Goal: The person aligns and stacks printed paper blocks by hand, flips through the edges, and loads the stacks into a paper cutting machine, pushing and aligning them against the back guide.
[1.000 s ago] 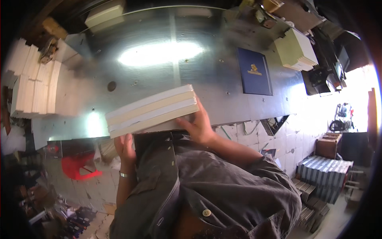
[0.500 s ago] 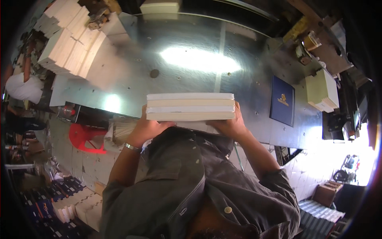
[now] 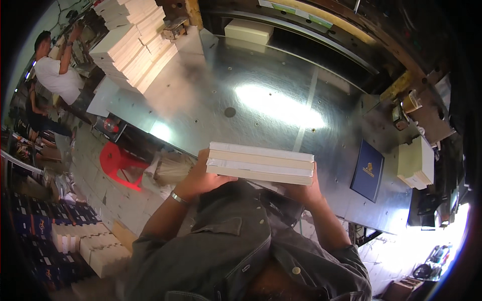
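Observation:
Between my two hands is a small stack of white and cream book blocks [image 3: 261, 164], held level in front of my body at the near edge of the metal table [image 3: 261, 118]. My left hand [image 3: 203, 175] grips the stack's left end, thumb along the underside. At the right end my right hand [image 3: 305, 189] holds it in the same way; part of its fingers is hidden behind the stack. On the table to the right lies a dark blue cover [image 3: 367, 171] with a gold emblem.
Tall stacks of paper blocks [image 3: 133, 50] stand at the table's far left. A smaller pile [image 3: 416, 163] sits at its right edge. A red plastic stool [image 3: 120, 163] is on the floor at left. Two people, one in a white shirt [image 3: 55, 78], are beyond it.
My view has swung left and upward, so the table and stacks appear lower and further right. The book blocks stay in both hands, now slightly tilted in the picture.

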Demonstrator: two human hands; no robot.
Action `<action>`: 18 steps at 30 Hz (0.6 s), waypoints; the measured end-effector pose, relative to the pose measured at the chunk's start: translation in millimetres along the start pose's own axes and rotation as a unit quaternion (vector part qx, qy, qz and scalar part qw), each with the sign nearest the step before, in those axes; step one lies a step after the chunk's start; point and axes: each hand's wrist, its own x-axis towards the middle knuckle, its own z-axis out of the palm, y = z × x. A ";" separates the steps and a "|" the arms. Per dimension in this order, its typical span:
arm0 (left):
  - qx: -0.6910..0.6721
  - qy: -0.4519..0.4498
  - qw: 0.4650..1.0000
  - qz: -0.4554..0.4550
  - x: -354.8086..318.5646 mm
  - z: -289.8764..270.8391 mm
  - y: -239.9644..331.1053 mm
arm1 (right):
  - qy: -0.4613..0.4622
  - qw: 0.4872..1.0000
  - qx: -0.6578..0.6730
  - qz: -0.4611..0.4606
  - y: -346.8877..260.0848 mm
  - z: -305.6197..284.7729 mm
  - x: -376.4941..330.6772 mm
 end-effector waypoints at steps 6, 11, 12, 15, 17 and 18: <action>-0.015 -0.022 0.999 -0.025 -19.4 13.1 -31.2 | -0.010 0.999 0.042 0.031 4.5 2.1 -3.1; 0.043 0.023 0.998 0.033 -18.5 15.8 -32.1 | -0.110 0.944 0.283 0.126 -4.0 -47.4 19.4; 0.043 0.035 0.998 0.031 -18.2 15.9 -31.0 | -0.103 0.940 0.286 0.155 -3.9 -47.2 14.1; 0.013 0.031 0.999 0.009 -15.3 13.6 -26.7 | -0.096 0.963 0.224 0.112 16.6 -26.6 0.7; -0.010 0.022 0.999 0.027 -16.0 9.9 -22.9 | -0.100 0.981 0.161 0.040 21.8 -26.3 -5.2; 0.037 0.009 0.998 0.041 -21.8 11.2 -29.8 | -0.090 0.952 0.274 0.098 14.3 -27.4 -5.2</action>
